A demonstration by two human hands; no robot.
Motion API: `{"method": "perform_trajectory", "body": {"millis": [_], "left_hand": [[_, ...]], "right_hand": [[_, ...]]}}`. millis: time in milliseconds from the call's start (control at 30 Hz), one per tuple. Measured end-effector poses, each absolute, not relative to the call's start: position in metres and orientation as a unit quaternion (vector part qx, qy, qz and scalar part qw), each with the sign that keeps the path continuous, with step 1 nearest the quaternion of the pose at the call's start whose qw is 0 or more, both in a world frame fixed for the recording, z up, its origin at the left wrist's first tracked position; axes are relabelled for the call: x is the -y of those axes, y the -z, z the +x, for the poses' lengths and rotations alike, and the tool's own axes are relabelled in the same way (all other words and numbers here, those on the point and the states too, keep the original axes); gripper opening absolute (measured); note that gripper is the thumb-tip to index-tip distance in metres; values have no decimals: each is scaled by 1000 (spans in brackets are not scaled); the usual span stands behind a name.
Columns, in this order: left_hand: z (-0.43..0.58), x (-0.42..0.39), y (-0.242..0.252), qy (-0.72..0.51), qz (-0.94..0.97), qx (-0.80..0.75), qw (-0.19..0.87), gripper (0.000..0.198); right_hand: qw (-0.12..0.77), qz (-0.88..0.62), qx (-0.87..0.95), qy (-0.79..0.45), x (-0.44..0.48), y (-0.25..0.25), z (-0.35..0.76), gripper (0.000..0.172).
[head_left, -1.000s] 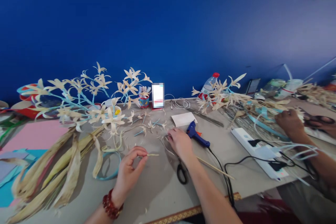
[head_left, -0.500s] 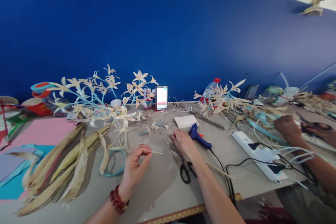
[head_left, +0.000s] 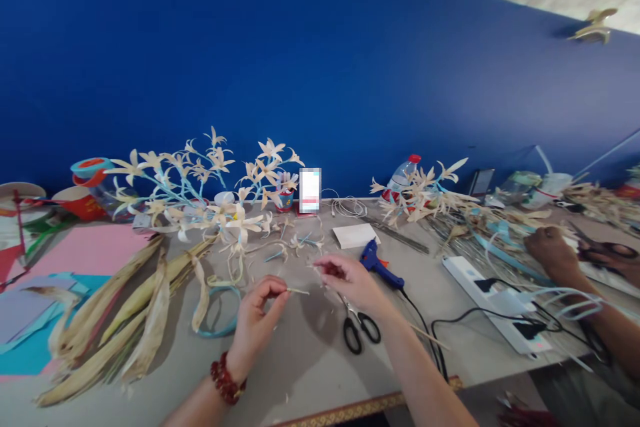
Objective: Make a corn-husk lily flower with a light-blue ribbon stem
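Note:
My left hand (head_left: 261, 310) pinches a thin pale stem (head_left: 299, 291) between thumb and forefinger, its free end pointing right. My right hand (head_left: 347, 280) is closed in a pinch a little above and to the right of that stem's tip; whatever is in its fingertips is too small to make out. Black-handled scissors (head_left: 361, 328) lie on the table just below my right hand, their blades partly hidden by it. Small pale flower pieces (head_left: 305, 242) are scattered beyond both hands. A blue glue gun (head_left: 380, 265) rests to the right of my right hand.
Dried husks (head_left: 133, 320) and coloured paper (head_left: 95, 247) lie at left, with husk-flower branches (head_left: 185, 190) behind. A blue tape ring (head_left: 216, 331) is near my left hand. A power strip (head_left: 493, 307) with cables lies at right, by a co-worker's hand (head_left: 550, 253).
My right hand has come off the table beside the scissors and shifted slightly left, towards the stem, fingers pinched. More of the scissors shows. My left hand has kept its hold on the stem.

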State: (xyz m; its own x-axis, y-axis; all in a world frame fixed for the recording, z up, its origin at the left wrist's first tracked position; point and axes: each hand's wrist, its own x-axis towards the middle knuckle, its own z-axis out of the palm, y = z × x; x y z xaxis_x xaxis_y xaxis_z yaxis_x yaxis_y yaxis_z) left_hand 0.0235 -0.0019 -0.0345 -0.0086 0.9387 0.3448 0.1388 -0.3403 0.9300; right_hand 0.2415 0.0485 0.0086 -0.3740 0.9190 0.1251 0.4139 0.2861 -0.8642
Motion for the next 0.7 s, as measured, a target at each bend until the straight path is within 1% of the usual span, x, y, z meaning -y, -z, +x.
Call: {"method": "perform_trajectory", "body": {"millis": [67,167,233,367,533,633,700], "left_hand": [[23,2,34,-553,609,-440,359,12],[21,1,33,-558,608,-440,355,12],[20,0,32,-566,599,-445,351,12],[18,-2,30,-575,583,-465,337,12],[17,-4,32,-577,564,-498,319,10],[16,-5,32,-569,567,-510,308,11],[17,-5,31,-561,576,-513,300,11]], "right_hand": [[344,-439,708,-433,-43,-14,226,17],[373,-436,713,-404,-33,-19,203,9],[390,-428,727,-368,-25,-18,190,9],[380,-399,755,-355,-10,-2,177,13],[431,-373,789,-229,-2,9,182,13],[443,-361,791,-217,-3,8,186,13],[424,-372,796,-220,-4,9,185,12]]}}
